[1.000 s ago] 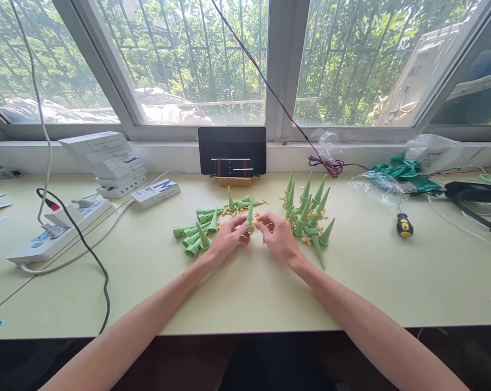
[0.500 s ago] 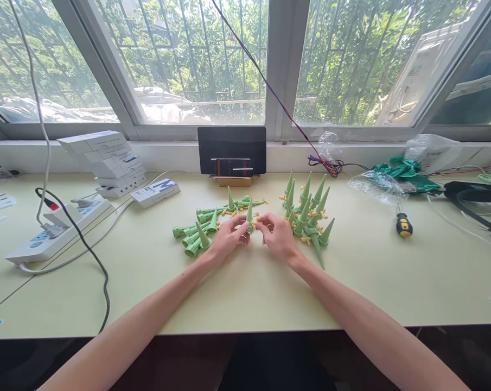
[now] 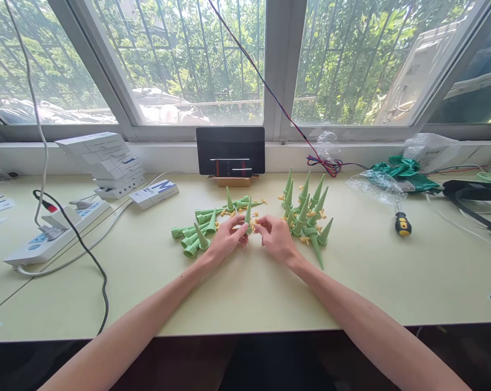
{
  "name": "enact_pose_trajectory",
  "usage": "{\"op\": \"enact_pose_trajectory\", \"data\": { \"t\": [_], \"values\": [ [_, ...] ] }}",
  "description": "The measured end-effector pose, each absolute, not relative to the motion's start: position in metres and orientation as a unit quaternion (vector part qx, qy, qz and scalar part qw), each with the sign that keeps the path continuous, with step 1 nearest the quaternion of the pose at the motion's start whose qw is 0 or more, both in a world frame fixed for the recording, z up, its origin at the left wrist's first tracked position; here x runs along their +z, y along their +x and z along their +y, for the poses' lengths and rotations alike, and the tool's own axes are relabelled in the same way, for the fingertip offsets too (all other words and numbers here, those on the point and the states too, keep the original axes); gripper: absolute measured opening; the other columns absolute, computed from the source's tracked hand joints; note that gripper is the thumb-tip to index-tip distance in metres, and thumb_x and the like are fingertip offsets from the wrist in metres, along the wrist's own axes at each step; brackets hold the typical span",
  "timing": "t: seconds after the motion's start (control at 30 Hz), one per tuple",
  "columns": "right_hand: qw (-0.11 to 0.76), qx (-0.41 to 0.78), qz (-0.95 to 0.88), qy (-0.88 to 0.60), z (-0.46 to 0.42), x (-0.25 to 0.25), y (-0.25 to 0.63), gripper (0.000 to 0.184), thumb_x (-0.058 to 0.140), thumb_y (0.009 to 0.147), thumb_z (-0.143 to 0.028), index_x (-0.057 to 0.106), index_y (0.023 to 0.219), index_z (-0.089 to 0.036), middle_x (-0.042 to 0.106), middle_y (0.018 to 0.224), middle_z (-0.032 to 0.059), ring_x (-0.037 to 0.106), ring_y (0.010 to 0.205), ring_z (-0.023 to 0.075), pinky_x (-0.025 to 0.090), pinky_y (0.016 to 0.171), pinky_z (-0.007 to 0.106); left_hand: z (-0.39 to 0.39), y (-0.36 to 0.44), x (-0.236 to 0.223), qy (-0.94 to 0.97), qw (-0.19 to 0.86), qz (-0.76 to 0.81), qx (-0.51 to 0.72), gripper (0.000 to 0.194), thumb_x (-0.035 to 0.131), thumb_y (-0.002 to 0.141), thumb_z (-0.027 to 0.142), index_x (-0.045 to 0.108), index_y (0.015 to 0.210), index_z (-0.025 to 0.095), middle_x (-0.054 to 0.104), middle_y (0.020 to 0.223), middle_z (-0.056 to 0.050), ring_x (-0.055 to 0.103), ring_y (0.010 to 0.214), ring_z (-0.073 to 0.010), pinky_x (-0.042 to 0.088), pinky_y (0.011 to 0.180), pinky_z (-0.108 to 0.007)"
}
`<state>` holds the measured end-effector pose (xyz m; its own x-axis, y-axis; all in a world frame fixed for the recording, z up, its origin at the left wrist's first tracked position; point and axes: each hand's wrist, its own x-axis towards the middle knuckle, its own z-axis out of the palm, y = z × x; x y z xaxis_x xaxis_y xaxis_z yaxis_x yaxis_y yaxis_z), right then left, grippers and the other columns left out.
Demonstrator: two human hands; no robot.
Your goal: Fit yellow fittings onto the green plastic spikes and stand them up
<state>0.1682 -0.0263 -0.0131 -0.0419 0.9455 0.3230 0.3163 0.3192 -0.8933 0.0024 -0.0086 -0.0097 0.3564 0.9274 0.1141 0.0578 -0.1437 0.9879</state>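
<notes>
The left hand (image 3: 228, 237) pinches an upright green plastic spike (image 3: 248, 215), point up, while the right hand's (image 3: 276, 237) fingertips close at its yellow side fitting (image 3: 254, 224), grip unclear.

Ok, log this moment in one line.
left hand: holds upright green spike | right hand: fingertips at yellow part beside it | right side: spike cluster, screwdriver beyond

Cones (image 3: 303, 218) cluster on a tabletop (image 3: 245, 298) at 3 o'clock from the held cone (image 3: 248, 215), a screwdriver (image 3: 403, 225) farther out; other cones (image 3: 202, 238) lie at 9, before a power strip (image 3: 27, 252). Stacked boxes (image 3: 112, 157) sit at 10, a phone (image 3: 232, 168) before a tablet (image 3: 229, 142) at 12, a bag (image 3: 402, 169) at 2.
</notes>
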Motion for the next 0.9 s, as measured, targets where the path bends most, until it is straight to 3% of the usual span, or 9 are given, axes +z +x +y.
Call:
{"op": "enact_pose_trajectory", "data": {
  "t": [0.9],
  "values": [
    [0.454, 0.307, -0.669, -0.503, -0.0268, -0.0135, 0.1697, 0.023, 0.050, 0.091, -0.033, 0.055, 0.074, -0.019, 0.064, 0.064, 0.0011, 0.051, 0.047, 0.0119, 0.041, 0.054, 0.025, -0.0078, 0.0015, -0.0106, 0.657, 0.495, 0.390, 0.413, 0.041, 0.062, 0.084, 0.045, 0.061, 0.115, 0.018, 0.064, 0.104, -0.008, 0.059, 0.062, -0.0120, 0.052, 0.053, -0.027]
  ]
}}
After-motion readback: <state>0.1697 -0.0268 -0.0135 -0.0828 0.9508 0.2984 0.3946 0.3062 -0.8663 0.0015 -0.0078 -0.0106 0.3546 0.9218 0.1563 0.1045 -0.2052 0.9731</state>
